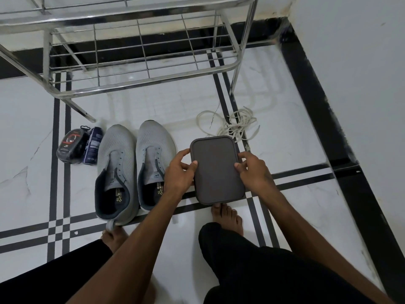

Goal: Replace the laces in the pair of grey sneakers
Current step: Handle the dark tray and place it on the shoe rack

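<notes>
Hands (215, 170) on upright-lengthwise grey case (217, 170).

No legible text on anything.

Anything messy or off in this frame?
Only the white laces: a loose tangle on the floor beyond the dark box. Both grey sneakers stand unlaced, side by side. No spills or visible damage.

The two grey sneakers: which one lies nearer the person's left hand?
The right-hand sneaker, beside the left hand gripping the dark box. The other sneaker lies beside the can.
</notes>
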Tool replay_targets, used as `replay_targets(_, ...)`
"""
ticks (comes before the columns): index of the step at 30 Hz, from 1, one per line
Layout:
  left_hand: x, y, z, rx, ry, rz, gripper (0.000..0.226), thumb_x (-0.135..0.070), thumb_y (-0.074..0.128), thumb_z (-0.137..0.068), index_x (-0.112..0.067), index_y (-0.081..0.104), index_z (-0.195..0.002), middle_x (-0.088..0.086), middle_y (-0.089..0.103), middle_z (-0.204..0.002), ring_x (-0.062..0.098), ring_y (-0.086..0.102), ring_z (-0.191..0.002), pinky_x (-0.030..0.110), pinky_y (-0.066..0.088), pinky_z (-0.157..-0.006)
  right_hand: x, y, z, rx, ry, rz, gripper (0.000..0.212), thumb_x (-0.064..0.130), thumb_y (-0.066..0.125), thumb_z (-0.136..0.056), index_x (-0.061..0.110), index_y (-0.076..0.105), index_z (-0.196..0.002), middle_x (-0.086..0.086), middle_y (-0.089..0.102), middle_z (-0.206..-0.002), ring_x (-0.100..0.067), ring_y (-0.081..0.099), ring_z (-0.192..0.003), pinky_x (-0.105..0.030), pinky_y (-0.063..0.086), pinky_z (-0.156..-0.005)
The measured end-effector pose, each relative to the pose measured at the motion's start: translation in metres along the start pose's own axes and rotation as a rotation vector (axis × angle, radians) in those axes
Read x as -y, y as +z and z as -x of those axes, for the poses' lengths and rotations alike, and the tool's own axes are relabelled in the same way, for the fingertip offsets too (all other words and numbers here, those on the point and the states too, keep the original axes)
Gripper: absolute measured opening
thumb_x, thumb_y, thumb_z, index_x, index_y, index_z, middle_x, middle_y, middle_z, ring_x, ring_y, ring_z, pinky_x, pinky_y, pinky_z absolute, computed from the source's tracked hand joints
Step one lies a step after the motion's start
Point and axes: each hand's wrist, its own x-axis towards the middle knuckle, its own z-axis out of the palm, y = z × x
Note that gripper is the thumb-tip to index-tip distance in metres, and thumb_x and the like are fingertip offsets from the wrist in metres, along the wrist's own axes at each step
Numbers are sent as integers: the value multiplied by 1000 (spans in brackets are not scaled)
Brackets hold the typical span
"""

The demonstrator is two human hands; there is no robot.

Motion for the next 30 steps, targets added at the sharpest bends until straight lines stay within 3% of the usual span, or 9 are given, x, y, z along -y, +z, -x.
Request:
replay_targets(4,-2,1,-1,-8,-88,47,38,-16,66,-94,-30,55,-127,8,65,-86,26,70,-89,48,62,-74,1,1,-1,-16,14,0,25,23,61,-98,21,55,-122,5,58,-86,-17,55,-84,-33,47,-77)
replay_targets(10,-14,7,-2,-43,-162,25,36,-11,69,-88,-33,54,-112,12,72,-85,31,71,-85,51,60,-77,5,-4,-1,-7,139,-106,17,22,70,-92,27,56,-100,6,62,-81,-26,67,-92,-46,55,-89)
replay_targets(12,-17,6,5,-47,-170,-4,35,-16,69,-89,-28,54,-118,11,72,-89,30,71,-88,50,59,-80,8,-3,5,7,109,-82,22,21,65,-95,27,55,-114,7,62,-88,-27,65,-102,-43,53,-92)
replay_targets(15,-19,3,24,-77,-130,-151,32,-35,64,-94,-18,56,-119,5,70,-96,25,68,-91,46,57,-86,7,-1,19,80,-26,-34,52,26,54,-101,27,36,-150,-7,60,-124,-28,57,-120,-40,48,-97)
replay_targets(17,-18,1,36,-57,-102,-302,36,-46,61,-94,-14,62,-112,3,71,-99,21,67,-91,41,56,-85,-3,-2,28,98,9,-29,55,36,54,-101,23,36,-151,-8,56,-135,-27,54,-125,-43,48,-101)
replay_targets(22,-10,-5,58,92,-170,-218,26,-14,74,-87,-12,58,-107,5,66,-99,23,66,-92,46,60,-81,-26,3,54,139,203,-285,25,11,70,-91,8,58,-113,-11,65,-111,-24,69,-95,-42,62,-80)
replay_targets(25,-19,-8,59,38,-104,-229,24,-10,76,-83,-10,60,-101,7,67,-93,23,68,-86,46,60,-76,-18,1,56,63,203,-259,18,7,71,-90,6,59,-104,-5,64,-89,-21,71,-79,-39,62,-76)
replay_targets(28,-41,-12,59,-5,-8,-234,22,-12,80,-80,-15,64,-96,1,69,-87,20,70,-83,43,62,-73,-9,-9,55,25,198,-311,17,8,70,-91,7,58,-102,-10,67,-90,-19,72,-69,-25,57,-58)
replay_targets(30,-58,-16,61,-27,53,-216,20,-13,80,-80,-18,66,-95,-2,69,-84,16,70,-80,41,62,-73,-3,-21,56,-5,168,-338,17,9,71,-91,8,59,-103,-10,70,-89,-17,73,-65,-27,59,-60)
